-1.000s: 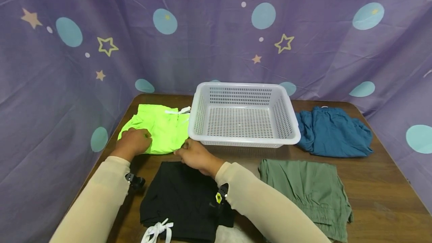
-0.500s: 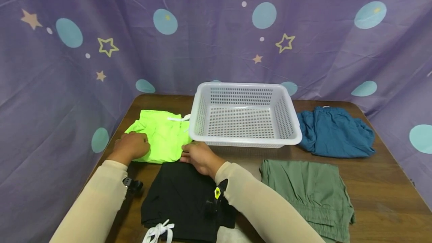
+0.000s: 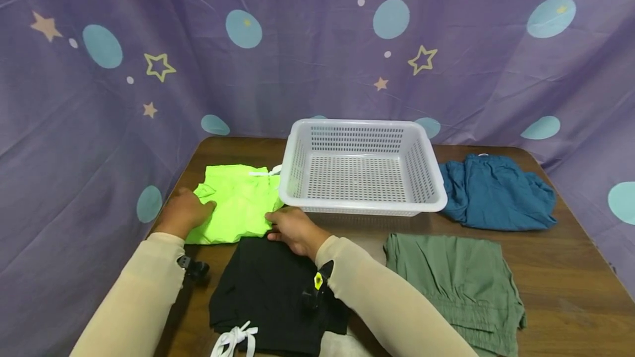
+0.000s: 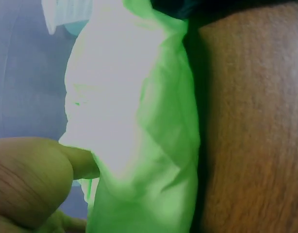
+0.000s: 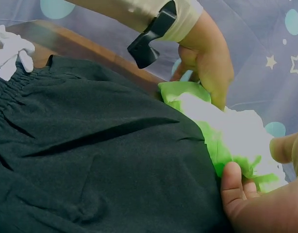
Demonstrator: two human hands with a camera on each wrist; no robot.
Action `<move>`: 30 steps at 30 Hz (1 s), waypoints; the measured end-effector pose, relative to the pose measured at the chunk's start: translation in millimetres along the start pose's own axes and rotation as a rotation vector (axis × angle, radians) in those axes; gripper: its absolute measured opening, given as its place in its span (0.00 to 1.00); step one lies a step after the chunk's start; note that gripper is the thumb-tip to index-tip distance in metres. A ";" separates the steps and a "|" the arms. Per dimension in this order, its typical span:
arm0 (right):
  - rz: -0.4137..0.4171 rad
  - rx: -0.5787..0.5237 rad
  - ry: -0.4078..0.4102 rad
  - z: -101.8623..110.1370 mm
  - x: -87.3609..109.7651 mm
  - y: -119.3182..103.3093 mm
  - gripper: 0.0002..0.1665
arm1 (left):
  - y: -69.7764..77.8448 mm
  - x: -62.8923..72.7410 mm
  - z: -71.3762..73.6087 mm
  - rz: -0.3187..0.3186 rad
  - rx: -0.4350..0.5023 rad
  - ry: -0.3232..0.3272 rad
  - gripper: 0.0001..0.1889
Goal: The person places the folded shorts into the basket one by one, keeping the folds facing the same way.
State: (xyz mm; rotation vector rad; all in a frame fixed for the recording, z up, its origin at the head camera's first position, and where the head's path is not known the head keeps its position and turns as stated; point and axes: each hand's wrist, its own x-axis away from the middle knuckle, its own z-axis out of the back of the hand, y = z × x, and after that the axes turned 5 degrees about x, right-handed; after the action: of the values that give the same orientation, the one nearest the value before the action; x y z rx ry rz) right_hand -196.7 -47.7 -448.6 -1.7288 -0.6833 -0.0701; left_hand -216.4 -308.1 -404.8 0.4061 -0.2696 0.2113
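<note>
Neon yellow-green shorts point(image 3: 238, 203) with a white drawstring lie folded at the left of the table, beside the white basket point(image 3: 362, 207). My left hand point(image 3: 184, 211) holds their left edge, its thumb on top of the cloth. In the left wrist view that thumb point(image 4: 83, 162) lies against the bright fabric, and the other fingers are mostly hidden. At the near right corner my right hand point(image 3: 295, 230) grips the shorts, thumb above and fingers at the front edge, as the right wrist view shows. Black shorts point(image 3: 273, 296) with a white drawstring lie just below that hand.
Blue shorts point(image 3: 506, 194) lie to the right of the basket. Nearer, olive-green shorts point(image 3: 451, 280) lie folded with their elastic waistband toward me. The wooden table point(image 3: 565, 269) ends at a purple curtain point(image 3: 317, 43) behind and at the sides.
Both hands have pulled the neon shorts a little toward me and slightly right, up to the black shorts. Their far edge sits lower in view. My left thumb now stretches further over the cloth.
</note>
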 end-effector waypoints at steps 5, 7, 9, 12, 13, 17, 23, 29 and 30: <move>0.031 0.061 0.019 -3.9 1.3 -0.2 0.39 | -10.7 -7.7 4.5 0.008 0.058 -0.103 0.47; 0.052 0.072 0.043 -5.5 1.1 0.2 0.43 | -12.9 -10.0 5.4 0.012 0.130 -0.122 0.48; 0.064 0.068 0.064 -6.5 0.1 1.2 0.40 | -14.2 -11.4 5.4 0.020 0.215 -0.148 0.49; 0.071 0.080 0.094 -7.2 -1.7 3.3 0.30 | -14.7 -12.0 4.4 0.025 0.335 -0.190 0.48; 0.073 0.097 0.102 -7.4 -2.0 3.6 0.27 | -15.1 -12.1 4.1 0.023 0.367 -0.207 0.49; 0.087 0.194 0.139 -8.9 -3.0 4.6 0.27 | -16.8 -13.0 3.0 -0.003 0.442 -0.223 0.48; 0.083 0.203 0.142 -7.2 -3.0 3.8 0.42 | -15.2 -10.3 3.5 -0.050 0.506 -0.200 0.48; 0.098 0.100 0.093 -4.6 -0.9 3.2 0.43 | -14.1 -5.1 3.3 -0.068 0.552 -0.191 0.41; 0.103 0.110 0.097 -4.8 -0.7 3.7 0.41 | -14.0 -4.3 3.6 -0.059 0.548 -0.191 0.40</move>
State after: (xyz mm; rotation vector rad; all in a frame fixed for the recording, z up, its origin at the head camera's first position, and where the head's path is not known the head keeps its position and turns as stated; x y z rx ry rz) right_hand -194.1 -52.7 -450.8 -1.6413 -0.5164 -0.0439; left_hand -217.6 -322.8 -407.9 0.9788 -0.3872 0.1870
